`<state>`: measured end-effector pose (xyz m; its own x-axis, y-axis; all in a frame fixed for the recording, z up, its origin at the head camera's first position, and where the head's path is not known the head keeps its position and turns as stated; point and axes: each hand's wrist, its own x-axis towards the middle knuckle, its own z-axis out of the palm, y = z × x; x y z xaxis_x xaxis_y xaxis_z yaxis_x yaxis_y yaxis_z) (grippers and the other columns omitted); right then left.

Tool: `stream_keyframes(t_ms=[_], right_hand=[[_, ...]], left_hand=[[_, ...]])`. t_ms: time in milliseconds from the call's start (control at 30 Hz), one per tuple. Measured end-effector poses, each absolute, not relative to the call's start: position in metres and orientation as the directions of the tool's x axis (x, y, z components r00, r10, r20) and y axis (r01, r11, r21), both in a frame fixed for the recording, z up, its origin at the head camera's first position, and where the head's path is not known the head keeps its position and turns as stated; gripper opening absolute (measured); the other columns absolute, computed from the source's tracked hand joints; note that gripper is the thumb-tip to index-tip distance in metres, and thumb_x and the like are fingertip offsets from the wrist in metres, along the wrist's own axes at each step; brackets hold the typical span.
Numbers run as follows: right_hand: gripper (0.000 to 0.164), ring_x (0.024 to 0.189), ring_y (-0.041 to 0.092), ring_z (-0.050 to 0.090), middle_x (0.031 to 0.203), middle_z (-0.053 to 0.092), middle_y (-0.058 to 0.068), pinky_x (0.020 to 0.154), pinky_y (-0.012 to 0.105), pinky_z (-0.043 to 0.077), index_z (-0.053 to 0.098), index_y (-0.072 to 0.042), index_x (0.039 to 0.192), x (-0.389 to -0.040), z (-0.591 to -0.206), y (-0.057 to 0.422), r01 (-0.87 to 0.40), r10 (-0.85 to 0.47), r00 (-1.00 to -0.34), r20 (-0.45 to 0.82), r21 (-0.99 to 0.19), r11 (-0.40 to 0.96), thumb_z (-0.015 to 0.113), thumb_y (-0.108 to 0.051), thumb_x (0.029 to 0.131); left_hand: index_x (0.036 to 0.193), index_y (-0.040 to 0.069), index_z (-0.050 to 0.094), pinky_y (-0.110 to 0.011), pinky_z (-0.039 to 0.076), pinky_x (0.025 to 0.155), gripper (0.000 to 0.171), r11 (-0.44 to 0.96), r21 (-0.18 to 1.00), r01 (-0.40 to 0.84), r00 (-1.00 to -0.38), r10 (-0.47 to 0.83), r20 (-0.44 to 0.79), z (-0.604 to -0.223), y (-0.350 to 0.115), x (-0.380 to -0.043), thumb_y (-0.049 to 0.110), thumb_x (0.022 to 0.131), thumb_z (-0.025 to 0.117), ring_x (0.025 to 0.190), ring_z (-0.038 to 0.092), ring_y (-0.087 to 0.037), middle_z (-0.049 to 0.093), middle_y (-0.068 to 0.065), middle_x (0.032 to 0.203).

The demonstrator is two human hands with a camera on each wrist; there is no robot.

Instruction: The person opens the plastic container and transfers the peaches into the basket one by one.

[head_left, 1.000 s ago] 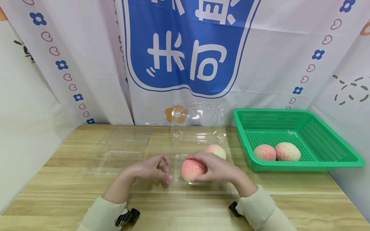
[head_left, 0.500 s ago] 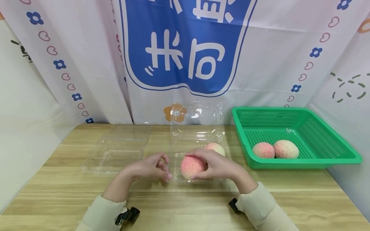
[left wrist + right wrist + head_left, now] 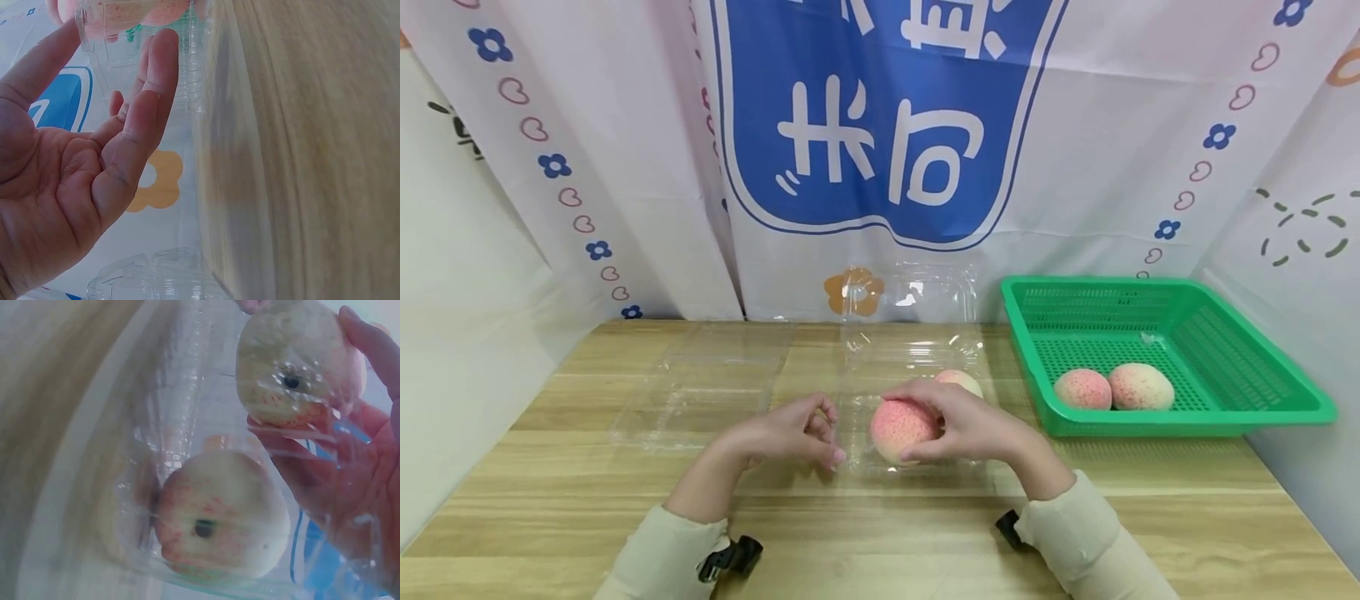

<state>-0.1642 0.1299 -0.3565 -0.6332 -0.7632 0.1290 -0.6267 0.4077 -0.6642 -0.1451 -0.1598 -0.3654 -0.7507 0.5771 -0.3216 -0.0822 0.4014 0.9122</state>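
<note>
My right hand (image 3: 966, 423) grips a pink-and-cream peach (image 3: 901, 429) between thumb and fingers, over the base of a clear plastic clamshell box (image 3: 917, 350). In the right wrist view the held peach (image 3: 300, 369) shows a dark dot on its underside, seen through the plastic wall. A second peach (image 3: 219, 519) sits in the same box, partly hidden behind my right hand in the head view. My left hand (image 3: 790, 435) is at the box's left side, fingers loosely bent. In the left wrist view its thumb tip meets the box's corner, with nothing gripped in the palm.
To the left lies another clear plastic box (image 3: 715, 392), its lid folded back. A green perforated basket (image 3: 1195, 427) at the right holds two more peaches (image 3: 1141, 387). A white cloth with a blue emblem (image 3: 880, 192) hangs behind the wooden table (image 3: 880, 533).
The held peach has risen slightly and shifted a little to the right with my right hand. My left hand has stayed in place beside the box.
</note>
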Motion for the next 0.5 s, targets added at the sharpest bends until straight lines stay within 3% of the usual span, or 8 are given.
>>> stream_keyframes(t_ms=[167,500], right_hand=[[0.065,0.107,0.02,0.06,0.134,0.06,0.008,0.08,0.026,0.057,0.055,-0.009,0.137,-0.164,-0.35,0.136,-0.593,-0.747,-0.65,0.141,-0.709,0.382,0.083,-0.024,0.081],[0.067,0.12,0.03,0.056,0.142,0.054,0.013,0.082,0.03,0.059,0.052,-0.009,0.139,-0.166,-0.338,0.153,-0.576,-0.715,-0.676,0.176,-0.732,0.364,0.084,-0.019,0.08]], left_hand=[[0.118,-0.004,0.038,-0.036,0.053,0.07,0.051,0.407,0.909,-0.09,-0.754,0.569,-0.329,-0.365,-0.159,-0.145,0.014,0.087,0.074,0.079,0.071,-0.029,0.067,-0.009,0.086],[0.115,-0.004,0.038,-0.034,0.052,0.07,0.048,0.394,0.916,-0.077,-0.753,0.579,-0.313,-0.366,-0.16,-0.145,0.012,0.087,0.074,0.077,0.069,-0.025,0.066,-0.007,0.084]])
